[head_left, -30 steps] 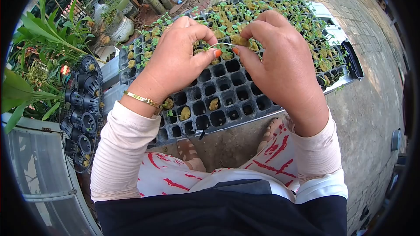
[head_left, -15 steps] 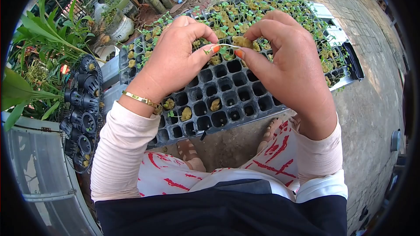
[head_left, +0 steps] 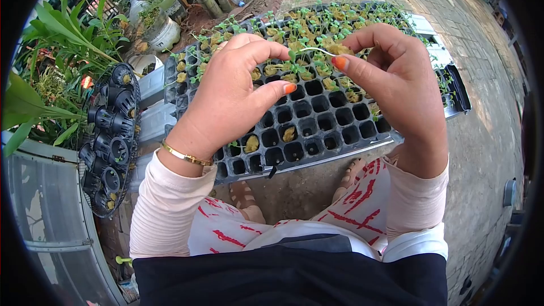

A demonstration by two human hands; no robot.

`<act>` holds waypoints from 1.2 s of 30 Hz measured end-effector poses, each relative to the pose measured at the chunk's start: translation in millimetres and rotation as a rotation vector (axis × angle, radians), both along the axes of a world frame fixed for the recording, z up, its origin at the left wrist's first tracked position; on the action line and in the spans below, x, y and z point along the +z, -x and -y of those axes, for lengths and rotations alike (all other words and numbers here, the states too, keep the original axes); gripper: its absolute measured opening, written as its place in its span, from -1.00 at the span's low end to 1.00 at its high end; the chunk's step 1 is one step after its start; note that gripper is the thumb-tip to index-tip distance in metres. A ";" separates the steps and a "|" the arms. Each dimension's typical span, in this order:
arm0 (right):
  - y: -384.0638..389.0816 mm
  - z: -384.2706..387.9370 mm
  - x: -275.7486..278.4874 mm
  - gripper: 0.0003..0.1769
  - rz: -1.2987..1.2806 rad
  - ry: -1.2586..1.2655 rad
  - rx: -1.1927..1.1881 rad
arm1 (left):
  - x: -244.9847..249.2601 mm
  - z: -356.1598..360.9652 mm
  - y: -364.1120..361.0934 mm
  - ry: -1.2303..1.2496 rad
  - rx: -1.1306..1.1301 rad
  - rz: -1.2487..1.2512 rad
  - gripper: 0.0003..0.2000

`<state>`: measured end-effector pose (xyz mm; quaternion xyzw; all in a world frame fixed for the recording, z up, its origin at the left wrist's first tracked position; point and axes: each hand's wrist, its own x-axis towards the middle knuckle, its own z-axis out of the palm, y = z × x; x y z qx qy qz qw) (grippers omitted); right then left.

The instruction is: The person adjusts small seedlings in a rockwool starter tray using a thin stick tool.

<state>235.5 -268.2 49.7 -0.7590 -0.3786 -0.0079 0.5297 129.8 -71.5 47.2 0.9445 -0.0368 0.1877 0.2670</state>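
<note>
Right hand [head_left: 396, 79]: closed in a pinch, thumb and forefinger pressed on the brown plug at the root end of a seedling [head_left: 335, 50], thumb below with its orange nail facing the camera, forefinger curled over the top. The seedling lies roughly level between the two hands, raised above the seedling tray [head_left: 317, 130] and clear of it; its pale stem runs out from the pinch toward the left hand [head_left: 232, 90], ending in small green leaves just beside that hand's forefinger tip. Left hand: thumb held apart from and below the forefinger, so no thumb pinch is formed; the forefinger tip meets or nearly meets the leaf end, and whether the fingers behind it grip the stem cannot be told. Seedling tray: black, many-celled, lying beneath both hands on paved ground. The near rows are mostly bare cells, with a few brown plugs among them; the far rows are filled with plugs and green sprouts. A gold bracelet [head_left: 184, 154] sits on the left wrist. A stack of black net pots [head_left: 110, 141] stands to the left of the tray, near leafy plants [head_left: 62, 39]. The person's sandalled feet [head_left: 245, 197] show below the tray's near edge.
</note>
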 end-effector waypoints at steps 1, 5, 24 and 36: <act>0.9 3.4 5.3 -0.79 -0.057 0.046 0.008 | -0.6 1.5 -0.1 0.006 -0.002 0.032 -0.66; -4.6 7.9 4.4 -0.76 -0.164 0.003 0.056 | 4.1 6.7 2.3 0.034 0.020 0.057 -0.66; 39.8 -20.4 6.2 -0.79 -0.552 -0.214 0.337 | -20.1 68.2 60.5 1.066 -0.008 0.007 -0.47; 65.7 -36.9 -7.7 -0.79 -0.456 -0.175 0.261 | -27.0 40.2 69.2 1.257 -0.019 0.214 -0.68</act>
